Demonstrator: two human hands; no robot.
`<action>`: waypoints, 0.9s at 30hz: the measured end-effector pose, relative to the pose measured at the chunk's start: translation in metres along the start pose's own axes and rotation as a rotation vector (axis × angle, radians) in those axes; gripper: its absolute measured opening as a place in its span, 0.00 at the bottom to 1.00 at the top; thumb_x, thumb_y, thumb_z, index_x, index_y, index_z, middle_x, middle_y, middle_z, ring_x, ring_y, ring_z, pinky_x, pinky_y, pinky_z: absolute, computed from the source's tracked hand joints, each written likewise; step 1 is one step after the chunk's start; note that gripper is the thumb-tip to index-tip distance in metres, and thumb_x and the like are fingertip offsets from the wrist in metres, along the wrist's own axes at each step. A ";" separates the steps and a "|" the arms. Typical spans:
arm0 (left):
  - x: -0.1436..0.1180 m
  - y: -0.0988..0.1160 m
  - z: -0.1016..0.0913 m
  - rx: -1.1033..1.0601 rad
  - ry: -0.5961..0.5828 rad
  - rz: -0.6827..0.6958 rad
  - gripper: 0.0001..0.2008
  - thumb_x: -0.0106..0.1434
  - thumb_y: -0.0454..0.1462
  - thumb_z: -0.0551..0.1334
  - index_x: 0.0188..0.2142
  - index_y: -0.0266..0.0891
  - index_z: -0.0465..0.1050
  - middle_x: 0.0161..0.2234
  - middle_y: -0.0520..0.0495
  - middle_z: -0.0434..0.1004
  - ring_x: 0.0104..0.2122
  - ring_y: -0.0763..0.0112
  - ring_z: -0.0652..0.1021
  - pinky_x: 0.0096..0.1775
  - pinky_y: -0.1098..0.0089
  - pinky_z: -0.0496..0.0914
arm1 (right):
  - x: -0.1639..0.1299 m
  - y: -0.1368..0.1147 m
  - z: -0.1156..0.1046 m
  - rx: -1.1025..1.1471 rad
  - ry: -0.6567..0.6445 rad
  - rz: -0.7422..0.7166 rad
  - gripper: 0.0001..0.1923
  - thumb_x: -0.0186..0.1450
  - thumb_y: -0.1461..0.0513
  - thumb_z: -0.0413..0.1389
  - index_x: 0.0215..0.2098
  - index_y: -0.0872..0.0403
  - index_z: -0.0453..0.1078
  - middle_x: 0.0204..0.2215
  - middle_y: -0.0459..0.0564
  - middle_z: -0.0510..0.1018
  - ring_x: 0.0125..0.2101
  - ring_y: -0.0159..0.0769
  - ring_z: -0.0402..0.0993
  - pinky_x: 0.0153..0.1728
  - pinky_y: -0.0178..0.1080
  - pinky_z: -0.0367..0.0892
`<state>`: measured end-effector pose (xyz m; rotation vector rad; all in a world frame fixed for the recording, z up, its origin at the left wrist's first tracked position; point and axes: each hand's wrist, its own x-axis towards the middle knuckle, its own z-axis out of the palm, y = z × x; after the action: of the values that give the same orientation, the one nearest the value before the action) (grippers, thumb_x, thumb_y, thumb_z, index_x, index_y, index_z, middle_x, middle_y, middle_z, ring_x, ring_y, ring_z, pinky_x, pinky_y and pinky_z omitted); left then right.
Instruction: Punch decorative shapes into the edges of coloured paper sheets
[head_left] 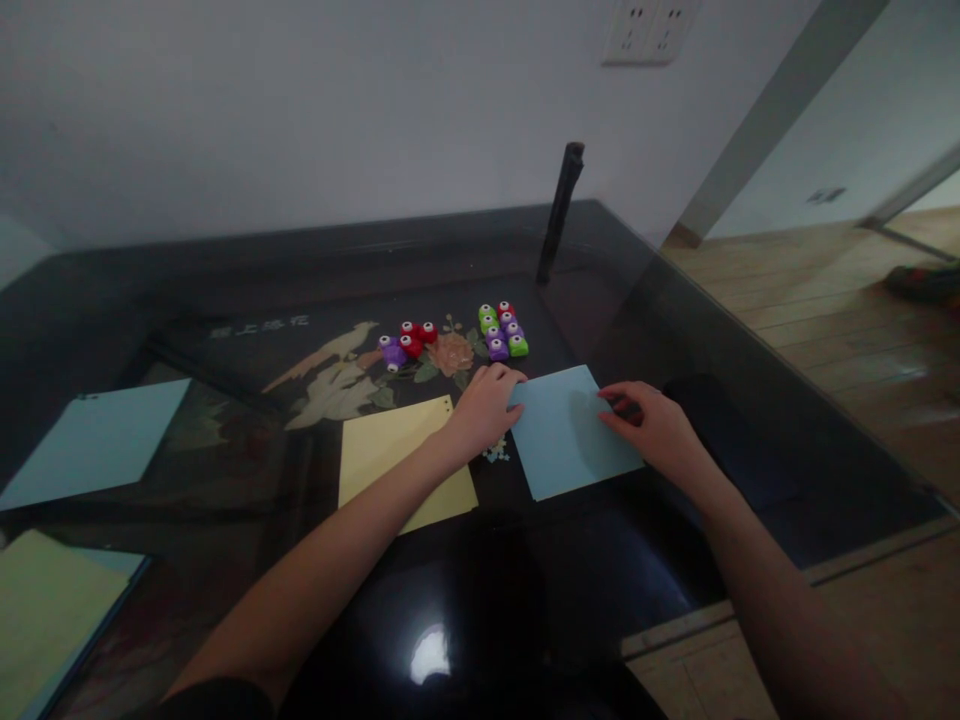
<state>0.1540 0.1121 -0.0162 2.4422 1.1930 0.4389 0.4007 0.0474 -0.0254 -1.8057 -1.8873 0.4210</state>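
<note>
Hands (484,405) (652,425) on flat blue sheet (570,435), long axis toward wall.

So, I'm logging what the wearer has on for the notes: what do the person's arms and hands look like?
Both forearms are bare up to the picture's lower edge. The left hand and right hand have no gloves, and no rings or watch show in this dim view. Something dark, perhaps a sleeve edge, shows near the left elbow.

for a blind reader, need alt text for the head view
Two bare hands, left hand and right hand, rest on the edges of a light blue paper sheet on a dark glossy table. A yellow sheet lies left; small colourful paper punches sit behind.
</note>
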 end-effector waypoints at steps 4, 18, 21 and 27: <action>-0.001 0.000 0.001 0.004 0.000 -0.002 0.16 0.60 0.32 0.59 0.49 0.37 0.69 0.46 0.42 0.70 0.47 0.58 0.69 0.52 0.61 0.64 | -0.001 0.000 -0.002 -0.012 0.029 0.014 0.10 0.57 0.62 0.56 0.38 0.52 0.72 0.36 0.52 0.75 0.32 0.40 0.73 0.31 0.42 0.69; 0.001 -0.003 0.004 0.012 0.006 -0.004 0.16 0.61 0.33 0.59 0.49 0.36 0.69 0.45 0.42 0.69 0.47 0.59 0.69 0.52 0.61 0.64 | -0.007 -0.006 -0.019 0.038 -0.090 0.022 0.13 0.56 0.61 0.59 0.40 0.51 0.72 0.37 0.52 0.74 0.34 0.41 0.74 0.31 0.42 0.73; 0.000 -0.002 0.002 0.020 0.010 -0.001 0.16 0.61 0.33 0.58 0.49 0.35 0.69 0.46 0.41 0.69 0.48 0.59 0.69 0.52 0.62 0.64 | -0.015 -0.007 -0.026 -0.004 -0.202 -0.069 0.21 0.55 0.61 0.60 0.48 0.50 0.69 0.46 0.53 0.70 0.42 0.43 0.73 0.36 0.43 0.75; 0.015 0.010 0.001 0.046 -0.001 0.007 0.16 0.62 0.36 0.57 0.50 0.36 0.69 0.48 0.40 0.70 0.48 0.55 0.70 0.49 0.56 0.66 | -0.036 -0.016 -0.028 -0.325 -0.190 -0.313 0.23 0.55 0.65 0.62 0.49 0.51 0.68 0.52 0.57 0.67 0.52 0.51 0.66 0.50 0.51 0.68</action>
<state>0.1699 0.1179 -0.0113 2.4855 1.2072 0.4169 0.4028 0.0073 0.0014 -1.6636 -2.4419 0.1857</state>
